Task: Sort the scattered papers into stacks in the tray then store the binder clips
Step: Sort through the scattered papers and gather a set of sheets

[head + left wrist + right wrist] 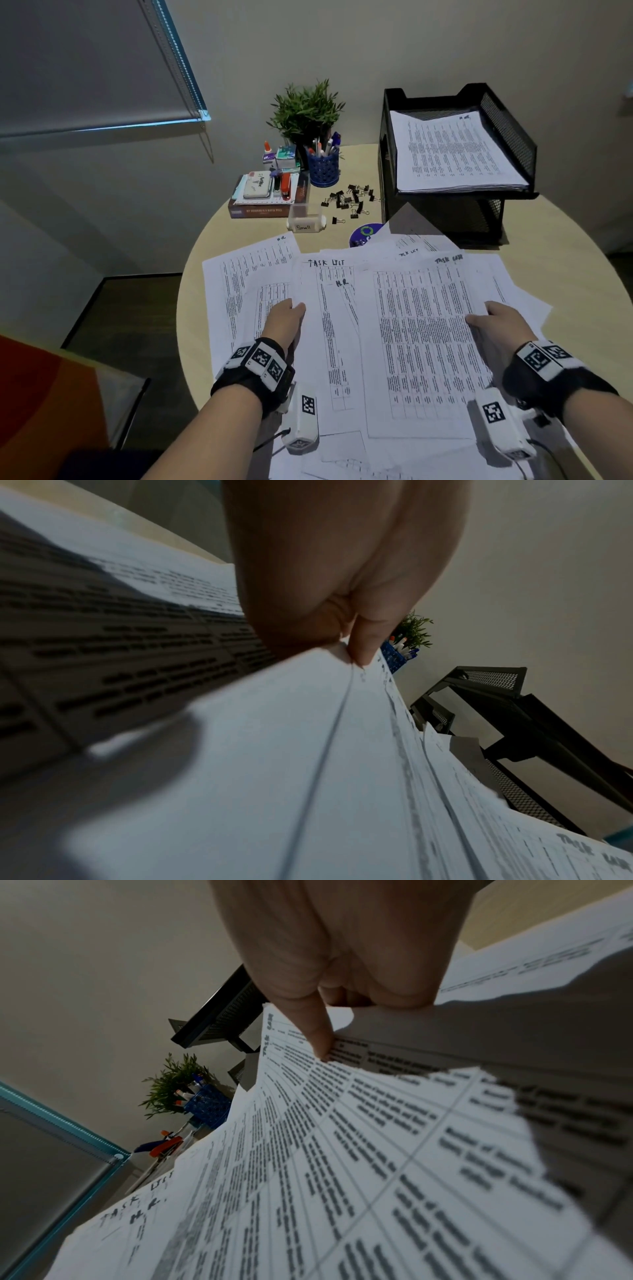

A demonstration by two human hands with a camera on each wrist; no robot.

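Note:
Printed sheets (394,325) marked "TASK LIST" and "H.R." lie overlapping across the near half of the round table (561,240). My left hand (291,310) pinches the left edge of a lifted bundle of sheets (342,737), thumb on top. My right hand (486,317) pinches the right edge of the top sheet (342,1123), its thumb pressed on the print. A black mesh two-tier tray (513,137) stands at the back right with a stack of papers (452,154) in its upper tier. Several black binder clips (349,200) lie scattered left of the tray.
A clear box labelled "Small" (305,219) stands near the clips. Behind are a blue pen cup (323,168), a potted plant (306,109), a book with stationery on it (267,195) and a purple disc (364,233) half under the papers. An orange chair (51,394) is at the lower left.

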